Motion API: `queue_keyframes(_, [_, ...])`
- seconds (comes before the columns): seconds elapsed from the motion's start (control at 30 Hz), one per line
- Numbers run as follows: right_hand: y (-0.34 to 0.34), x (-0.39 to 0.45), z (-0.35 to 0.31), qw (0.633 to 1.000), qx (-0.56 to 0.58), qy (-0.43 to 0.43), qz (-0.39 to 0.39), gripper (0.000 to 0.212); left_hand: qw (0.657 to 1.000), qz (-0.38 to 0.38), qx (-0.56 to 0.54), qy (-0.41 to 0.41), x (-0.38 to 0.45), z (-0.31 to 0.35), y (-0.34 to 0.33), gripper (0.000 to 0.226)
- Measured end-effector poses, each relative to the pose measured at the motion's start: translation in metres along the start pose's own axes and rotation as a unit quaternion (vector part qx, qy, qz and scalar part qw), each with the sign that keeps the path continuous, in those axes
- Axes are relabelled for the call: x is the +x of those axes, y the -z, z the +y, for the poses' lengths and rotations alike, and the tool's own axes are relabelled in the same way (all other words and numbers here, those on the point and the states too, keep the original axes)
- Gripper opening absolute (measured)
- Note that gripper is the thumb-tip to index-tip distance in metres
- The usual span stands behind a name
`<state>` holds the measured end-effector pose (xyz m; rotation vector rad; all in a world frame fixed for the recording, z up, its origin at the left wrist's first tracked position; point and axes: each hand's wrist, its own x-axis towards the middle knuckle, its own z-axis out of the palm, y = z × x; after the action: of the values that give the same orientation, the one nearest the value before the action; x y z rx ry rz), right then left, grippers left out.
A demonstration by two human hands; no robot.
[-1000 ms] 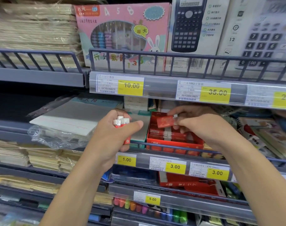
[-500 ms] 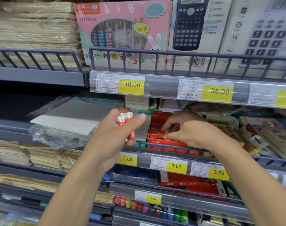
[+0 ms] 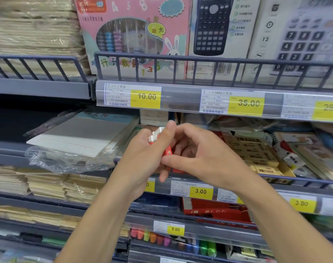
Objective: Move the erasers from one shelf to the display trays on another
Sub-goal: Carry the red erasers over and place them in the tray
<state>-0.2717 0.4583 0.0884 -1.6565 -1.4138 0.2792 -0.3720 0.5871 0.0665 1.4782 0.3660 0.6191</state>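
The left hand (image 3: 142, 152) is seen closed around a small bundle of red-and-white erasers (image 3: 162, 144), the thumb pressed across their front and the white ends standing out above the fist. The right hand (image 3: 201, 158) is brought up against it, its fingers curled and its fingertips touching the lower red end of the bundle. Whether a further eraser is pinched in the right hand cannot be told, since the palm side is hidden. Both hands are held in front of the middle shelf (image 3: 287, 182), above the 3.00 price tag (image 3: 200, 191). Behind the hands, only a sliver of red is visible at the rail.

The step in hand is judged to be the adding of an eraser to the bundle. It would be done well if the new piece were slid flat against the others and aligned with them. The left thumb should be eased only enough to admit it, so that nothing is dropped. The grip should be kept on the wrapped red sleeves, not on the bare white ends. No display trays can be identified with certainty here.
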Motion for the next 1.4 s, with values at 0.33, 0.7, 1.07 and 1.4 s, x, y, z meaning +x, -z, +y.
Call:
queue_keyframes(0.33, [0.015,-0.004,0.016,0.996,0.038,-0.032,0.075,0.033,1.0,0.007,0.02,-0.02,0.001,-0.004,0.005,0.036])
queue_keyframes(0.7, [0.069,-0.009,0.037,0.957,-0.261,-0.113,0.058,0.015,0.998,0.004,0.038,0.04,0.013,-0.005,0.014,0.019])
queue_keyframes(1.07, [0.069,0.008,0.052,0.951,-0.279,-0.117,-0.065,0.012,0.998,0.002,0.027,0.049,0.01,0.001,0.022,0.031])
queue_keyframes(1.4, [0.069,0.011,0.053,0.949,-0.261,-0.136,-0.111,0.009,0.997,-0.035,0.037,0.059,0.011,0.0,0.019,0.047])
